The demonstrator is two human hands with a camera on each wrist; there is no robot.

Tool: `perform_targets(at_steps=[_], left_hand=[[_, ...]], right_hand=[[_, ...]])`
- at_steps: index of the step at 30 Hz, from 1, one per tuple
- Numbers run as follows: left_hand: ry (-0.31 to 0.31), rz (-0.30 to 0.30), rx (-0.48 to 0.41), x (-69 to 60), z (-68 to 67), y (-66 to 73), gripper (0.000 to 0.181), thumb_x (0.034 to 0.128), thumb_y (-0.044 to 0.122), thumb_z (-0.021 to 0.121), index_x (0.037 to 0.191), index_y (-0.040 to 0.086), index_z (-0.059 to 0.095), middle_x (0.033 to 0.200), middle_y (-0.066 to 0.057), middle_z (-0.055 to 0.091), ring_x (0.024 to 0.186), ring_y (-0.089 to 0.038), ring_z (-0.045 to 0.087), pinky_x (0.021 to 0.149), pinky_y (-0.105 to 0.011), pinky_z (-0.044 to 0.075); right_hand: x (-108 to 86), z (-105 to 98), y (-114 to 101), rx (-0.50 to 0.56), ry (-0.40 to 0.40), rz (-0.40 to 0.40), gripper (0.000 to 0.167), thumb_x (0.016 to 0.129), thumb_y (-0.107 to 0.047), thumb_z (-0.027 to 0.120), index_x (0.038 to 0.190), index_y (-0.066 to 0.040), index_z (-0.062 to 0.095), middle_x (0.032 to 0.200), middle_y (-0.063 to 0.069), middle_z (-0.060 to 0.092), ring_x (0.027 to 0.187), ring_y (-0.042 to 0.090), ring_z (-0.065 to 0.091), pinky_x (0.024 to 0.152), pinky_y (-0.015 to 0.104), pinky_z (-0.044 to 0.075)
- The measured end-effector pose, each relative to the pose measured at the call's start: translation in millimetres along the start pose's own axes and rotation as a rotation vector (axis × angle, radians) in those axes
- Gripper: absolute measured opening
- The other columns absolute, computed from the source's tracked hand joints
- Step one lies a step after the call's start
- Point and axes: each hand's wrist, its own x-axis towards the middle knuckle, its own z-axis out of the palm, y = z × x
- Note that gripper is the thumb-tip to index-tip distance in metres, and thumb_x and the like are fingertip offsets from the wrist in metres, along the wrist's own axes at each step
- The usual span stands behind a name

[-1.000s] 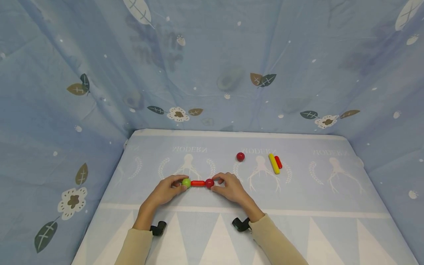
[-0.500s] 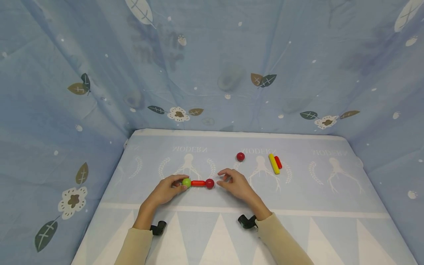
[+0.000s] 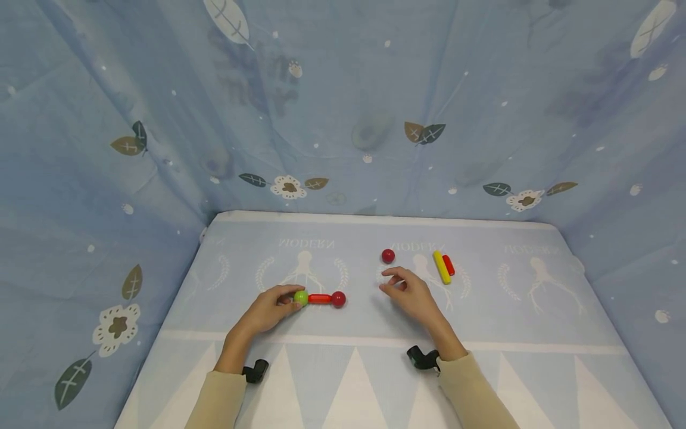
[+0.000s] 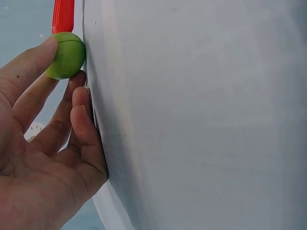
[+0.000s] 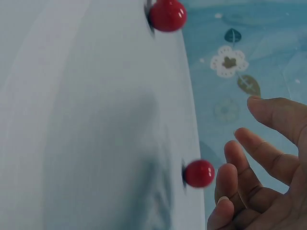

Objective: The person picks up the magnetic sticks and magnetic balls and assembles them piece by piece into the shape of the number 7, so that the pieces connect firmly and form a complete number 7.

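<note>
On the table lies a red rod (image 3: 320, 298) with a green ball (image 3: 301, 298) at its left end and a dark red ball (image 3: 338, 299) at its right end. My left hand (image 3: 271, 308) pinches the green ball between thumb and fingers; the left wrist view shows this green ball (image 4: 67, 56) up close. Away from the joined piece, my right hand (image 3: 411, 293) hovers with fingers loosely bent and holds nothing. Nearest to it is a loose red ball (image 3: 388, 256), just beyond the fingertips. In the right wrist view a gap separates the lower red ball (image 5: 199, 173) from the fingers.
Right of the loose ball, a yellow rod (image 3: 442, 267) and a shorter red rod (image 3: 448, 265) lie side by side on the table (image 3: 509, 322). A patterned blue cloth (image 3: 343, 119) hangs behind and at the sides.
My right hand has let go of the dark red ball at the rod's right end and moved right, toward the loose red ball. The left hand keeps its pinch in place.
</note>
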Motion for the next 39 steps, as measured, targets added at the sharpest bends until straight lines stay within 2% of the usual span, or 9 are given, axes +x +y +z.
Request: perform_targets(at_steps=[13,24,32,39], left_hand=[[0.002,-0.01,-0.001,-1.7,0.2,-0.4,0.037,0.0917,0.025,0.075,0.128,0.025,0.069,0.104,0.001,0.063,0.093,-0.018,0.055,0.079,-0.038,0.045],[0.004,0.002,-0.005,-1.4,0.2,0.1,0.037,0.0911,0.024,0.076,0.128,0.025,0.07,0.103,0.002,0.063,0.092,-0.019,0.055,0.078,-0.038,0.045],[0.004,-0.002,-0.002,-0.9,1.0,-0.2,0.037,0.091,0.025,0.076,0.127,0.026,0.07,0.102,0.002,0.063,0.092,-0.018,0.055,0.078,-0.037,0.045],[0.005,0.003,0.002,-0.4,-0.3,1.0,0.036,0.0921,0.026,0.075,0.128,0.024,0.07,0.102,0.001,0.063,0.091,-0.019,0.055,0.077,-0.038,0.045]], right_hand=[[-14.7,-43.3,20.1,-0.039,0.095,0.095,0.036,0.094,-0.028,0.072,0.125,-0.01,0.066,0.1,0.006,0.063,0.089,0.026,0.056,0.076,0.037,0.048],[-20.8,-74.8,38.8,-0.072,0.172,0.133,0.04,0.096,-0.031,0.071,0.127,-0.006,0.065,0.104,0.011,0.064,0.096,0.029,0.059,0.081,0.039,0.047],[-11.3,-95.2,59.8,-0.092,0.24,0.185,0.037,0.098,-0.029,0.067,0.127,-0.005,0.064,0.108,0.015,0.064,0.095,0.03,0.058,0.078,0.036,0.046],[4.7,-106.1,75.1,-0.134,0.282,0.289,0.039,0.1,-0.03,0.062,0.129,-0.004,0.062,0.113,0.019,0.061,0.097,0.033,0.057,0.074,0.035,0.045]])
